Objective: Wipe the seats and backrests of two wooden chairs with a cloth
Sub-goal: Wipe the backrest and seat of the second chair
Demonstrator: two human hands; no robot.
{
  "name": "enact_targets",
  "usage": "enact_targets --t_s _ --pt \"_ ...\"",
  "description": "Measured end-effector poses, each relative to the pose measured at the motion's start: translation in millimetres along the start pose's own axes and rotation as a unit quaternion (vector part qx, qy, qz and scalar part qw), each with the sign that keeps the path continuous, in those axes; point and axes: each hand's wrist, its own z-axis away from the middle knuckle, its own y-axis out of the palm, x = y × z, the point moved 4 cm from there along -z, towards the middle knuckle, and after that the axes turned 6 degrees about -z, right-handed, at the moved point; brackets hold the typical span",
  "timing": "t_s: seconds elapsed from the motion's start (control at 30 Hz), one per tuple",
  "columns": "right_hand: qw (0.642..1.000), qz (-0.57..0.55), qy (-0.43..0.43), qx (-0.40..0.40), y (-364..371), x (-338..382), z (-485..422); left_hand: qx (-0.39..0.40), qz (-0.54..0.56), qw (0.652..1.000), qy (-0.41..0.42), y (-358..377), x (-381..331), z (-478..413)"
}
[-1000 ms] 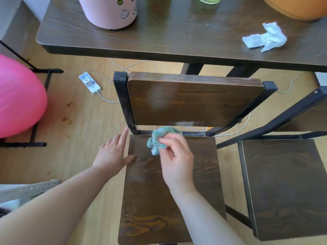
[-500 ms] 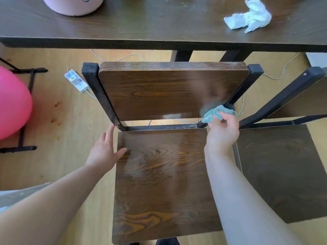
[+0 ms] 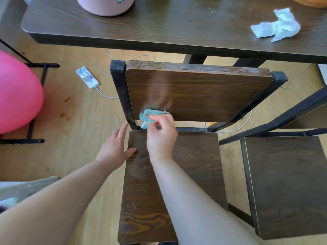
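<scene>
A wooden chair with a black metal frame stands before me, its seat [image 3: 191, 167] below and its backrest [image 3: 203, 92] above. My right hand [image 3: 161, 137] pinches a small crumpled teal cloth [image 3: 149, 115] against the lower left corner of the backrest. Fingers straight, my left hand [image 3: 115, 149] rests flat on the seat's left edge near the rear post. To the right stands a second wooden chair [image 3: 286, 184], with only its seat and part of its frame in view.
A dark wooden table [image 3: 177, 25] lies just beyond the chairs, carrying a pink container [image 3: 106, 6] and a crumpled white tissue [image 3: 277, 25]. On the floor sit a white power strip [image 3: 87, 80] with cables and a pink exercise ball [image 3: 16, 92] at the left.
My right hand has swept the cloth from the backrest's lower right corner to its lower left corner. The left hand has stayed on the seat's left edge.
</scene>
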Motion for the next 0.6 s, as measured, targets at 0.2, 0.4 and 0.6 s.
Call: enact_targets --t_s 0.2,0.4,0.6 --pt "0.996 0.006 -0.037 0.081 47 20 19 0.02 0.016 1.0 0.016 5 11 2" --pt "0.993 -0.026 -0.051 0.105 43 30 28 0.019 -0.016 1.0 -0.001 13 30 6" --pt "0.995 -0.025 -0.078 0.062 -7 61 28 0.02 -0.024 0.999 -0.042 1 28 22"
